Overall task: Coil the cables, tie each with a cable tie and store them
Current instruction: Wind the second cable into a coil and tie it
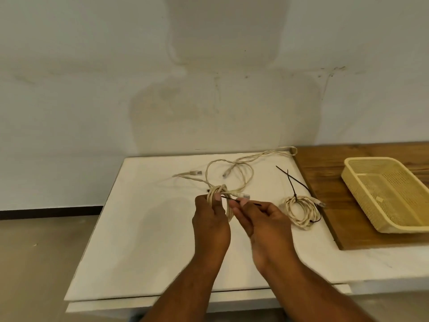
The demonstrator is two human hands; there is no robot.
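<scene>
Left hand (210,219) grips a small cable coil (219,201) mid-tabletop while right hand (260,219) pinches a black cable tie (229,199) against it, so this tie looks in progress; loose cable (234,168) behind toward the far edge isn't coiled yet. Near the tabletop's right edge: two spare ties (292,180) and a tied coil (300,211), not yet stored; basket (352,180) on the wooden board (325,159) holds no cable. No readable brands or text

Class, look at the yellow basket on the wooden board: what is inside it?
The yellow basket holds no cables; only its mesh floor shows, with one small pale patch, unclear. The near wall hides a strip of the floor. The tied coil lies outside, on the white table.
</scene>
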